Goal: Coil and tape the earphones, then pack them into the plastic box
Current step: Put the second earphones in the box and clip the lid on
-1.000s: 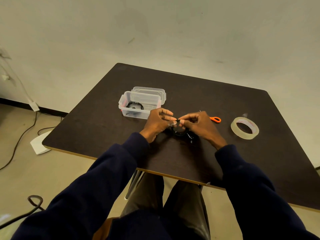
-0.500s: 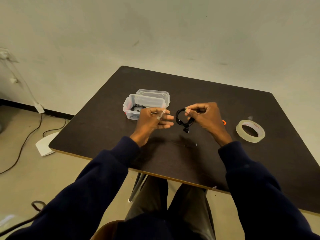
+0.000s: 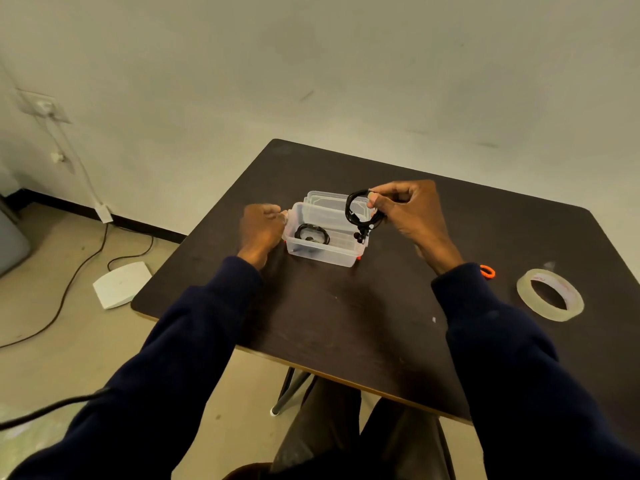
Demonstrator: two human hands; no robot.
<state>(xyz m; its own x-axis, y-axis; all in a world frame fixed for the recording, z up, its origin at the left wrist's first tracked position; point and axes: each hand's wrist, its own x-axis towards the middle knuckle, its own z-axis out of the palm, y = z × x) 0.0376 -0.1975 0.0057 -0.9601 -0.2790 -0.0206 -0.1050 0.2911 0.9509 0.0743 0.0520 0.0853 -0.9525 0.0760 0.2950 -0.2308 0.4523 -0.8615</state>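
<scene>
My right hand [image 3: 408, 211] pinches the coiled earphones [image 3: 360, 214] above the open plastic box [image 3: 325, 252]; my left hand [image 3: 261, 228], curled closed, touches its left wall. The tape roll [image 3: 550, 294] bears unreadable red print.

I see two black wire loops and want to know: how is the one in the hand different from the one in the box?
The coiled earphones in the right hand hang upright in the air, earbuds dangling below; the coiled earphones in the plastic box lie flat on its floor. The held coil is pinched by fingers; the boxed coil is untouched, the left hand resting at the box's side. Both are black loops.
</scene>
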